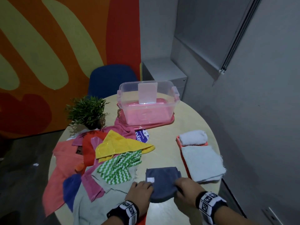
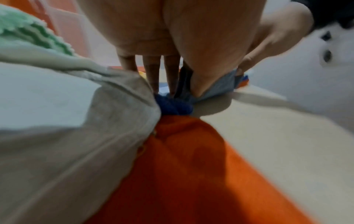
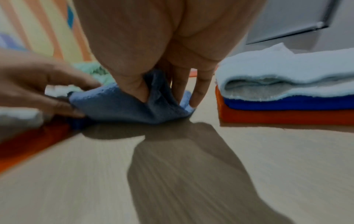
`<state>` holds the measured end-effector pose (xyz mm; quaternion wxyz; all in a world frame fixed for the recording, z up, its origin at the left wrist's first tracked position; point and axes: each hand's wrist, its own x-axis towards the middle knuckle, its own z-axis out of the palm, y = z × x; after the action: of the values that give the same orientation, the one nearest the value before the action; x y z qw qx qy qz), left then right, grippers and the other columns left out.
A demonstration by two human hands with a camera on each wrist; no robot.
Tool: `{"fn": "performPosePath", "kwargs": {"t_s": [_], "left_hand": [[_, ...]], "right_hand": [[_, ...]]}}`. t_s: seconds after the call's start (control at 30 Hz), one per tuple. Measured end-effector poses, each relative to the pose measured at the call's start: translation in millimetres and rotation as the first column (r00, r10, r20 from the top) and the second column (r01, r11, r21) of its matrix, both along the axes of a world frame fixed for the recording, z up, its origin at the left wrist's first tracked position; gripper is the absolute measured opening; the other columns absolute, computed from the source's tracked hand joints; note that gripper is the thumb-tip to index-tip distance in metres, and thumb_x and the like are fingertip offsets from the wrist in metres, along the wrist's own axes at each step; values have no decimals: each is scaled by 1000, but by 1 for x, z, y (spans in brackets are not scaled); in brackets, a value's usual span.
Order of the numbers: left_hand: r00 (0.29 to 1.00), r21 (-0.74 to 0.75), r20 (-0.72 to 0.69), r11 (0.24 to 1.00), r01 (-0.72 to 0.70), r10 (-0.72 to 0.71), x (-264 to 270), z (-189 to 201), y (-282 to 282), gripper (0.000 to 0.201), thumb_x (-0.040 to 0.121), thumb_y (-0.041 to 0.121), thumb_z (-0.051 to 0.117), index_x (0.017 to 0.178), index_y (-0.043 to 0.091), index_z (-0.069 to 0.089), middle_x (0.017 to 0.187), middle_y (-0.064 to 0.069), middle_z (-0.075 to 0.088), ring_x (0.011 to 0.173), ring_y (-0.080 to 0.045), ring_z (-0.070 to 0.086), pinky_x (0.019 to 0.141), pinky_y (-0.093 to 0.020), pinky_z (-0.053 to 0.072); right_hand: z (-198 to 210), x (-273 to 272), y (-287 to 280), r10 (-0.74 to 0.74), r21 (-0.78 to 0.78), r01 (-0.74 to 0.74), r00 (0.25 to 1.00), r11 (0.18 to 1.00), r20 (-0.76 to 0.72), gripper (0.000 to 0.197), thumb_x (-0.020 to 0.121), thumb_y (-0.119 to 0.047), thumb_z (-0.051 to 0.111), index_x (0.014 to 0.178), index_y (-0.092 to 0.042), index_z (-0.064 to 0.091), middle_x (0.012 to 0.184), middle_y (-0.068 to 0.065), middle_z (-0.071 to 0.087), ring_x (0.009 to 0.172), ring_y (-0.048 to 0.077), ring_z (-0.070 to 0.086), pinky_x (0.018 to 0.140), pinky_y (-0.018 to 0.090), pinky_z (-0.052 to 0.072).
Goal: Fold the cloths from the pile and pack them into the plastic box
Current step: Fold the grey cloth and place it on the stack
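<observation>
A grey-blue cloth (image 1: 162,181) with a white label lies partly folded at the table's near edge. My left hand (image 1: 141,189) pinches its left side and my right hand (image 1: 186,187) pinches its right side; in the right wrist view the thumb and fingers fold the grey-blue cloth (image 3: 122,106) between them. The pile of loose cloths (image 1: 103,159), yellow, green-striped, pink, orange and beige, spreads over the left of the table. The clear plastic box (image 1: 146,103) stands open on its pink lid at the far side.
A stack of folded cloths (image 1: 201,161), white over blue over orange, sits to the right, with a rolled white towel (image 1: 193,137) behind it. A potted plant (image 1: 87,111) stands at the far left. A blue chair (image 1: 110,80) is behind the round table (image 1: 164,213).
</observation>
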<state>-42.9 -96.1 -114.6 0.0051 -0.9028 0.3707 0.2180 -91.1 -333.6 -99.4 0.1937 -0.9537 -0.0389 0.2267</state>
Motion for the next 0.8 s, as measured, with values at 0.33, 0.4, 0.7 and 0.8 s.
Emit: {"fn": "performPosePath", "kwargs": {"t_s": [0.33, 0.4, 0.7, 0.8], "left_hand": [[943, -642, -214, 691, -332, 254, 67, 95, -57, 9, 95, 26, 51, 101, 29, 57, 86, 4, 68, 78, -15, 62, 71, -32, 50], [946, -677, -197, 662, -322, 258, 78, 112, -83, 11, 95, 24, 52, 102, 31, 57, 88, 4, 68, 76, -15, 63, 70, -31, 51], [964, -588, -147, 764, -264, 219, 63, 100, -164, 26, 93, 17, 57, 119, 20, 61, 120, 2, 59, 108, -15, 57, 96, -27, 45], [973, -336, -203, 926, -174, 110, 46, 71, -177, 25, 92, 23, 51, 113, 18, 64, 119, -6, 62, 109, -26, 58, 94, -35, 48]], "right_hand": [[92, 45, -78, -353, 351, 225, 863, 909, 362, 16, 90, -19, 55, 95, -33, 56, 86, -10, 66, 78, 9, 60, 71, 18, 44], [108, 56, -100, -390, 376, 227, 805, 899, 447, 16, 87, -14, 58, 96, -27, 62, 90, -8, 67, 82, 12, 61, 74, 20, 45], [89, 43, -185, -415, 341, 270, 768, 900, 487, 22, 73, 0, 64, 89, -15, 69, 89, -3, 62, 80, 14, 60, 73, 19, 45], [48, 22, -198, -283, 193, 230, 904, 954, 319, 15, 72, -10, 61, 83, -14, 71, 87, -7, 57, 81, 14, 56, 75, 27, 42]]}}
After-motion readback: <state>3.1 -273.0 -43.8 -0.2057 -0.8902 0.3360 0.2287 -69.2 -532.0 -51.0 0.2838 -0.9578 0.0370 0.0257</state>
